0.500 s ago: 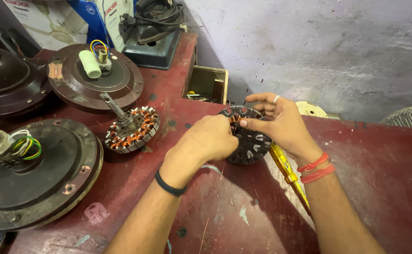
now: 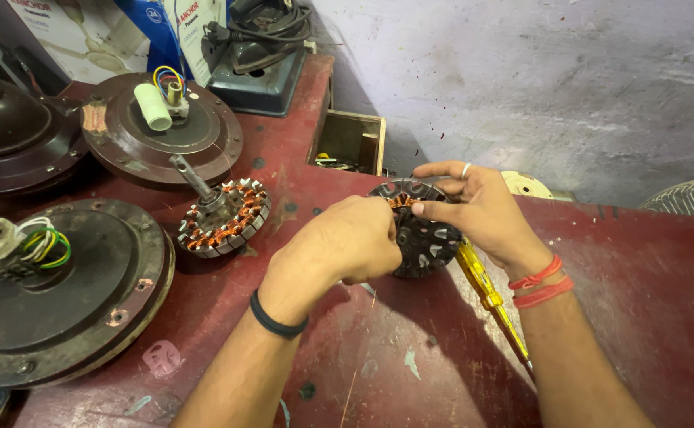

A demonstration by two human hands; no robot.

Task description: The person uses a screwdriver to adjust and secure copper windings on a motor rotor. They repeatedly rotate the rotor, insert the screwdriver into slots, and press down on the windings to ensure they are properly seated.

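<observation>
A dark round stator point(image 2: 422, 230) with copper windings sits tilted near the counter point(image 2: 640, 261)'s far edge. The right hand point(image 2: 481, 210) has its fingers clamped on its rim; the left hand point(image 2: 355, 238) pinches at the windings (fingertips hidden). This looks like winding work, needing a steady grip. A yellow screwdriver point(image 2: 485, 289) lies beneath the right wrist.

The single head-worn camera is looking steeply down and forward from close above both hands, the left hand point(image 2: 347, 242) sitting mid-frame.
</observation>
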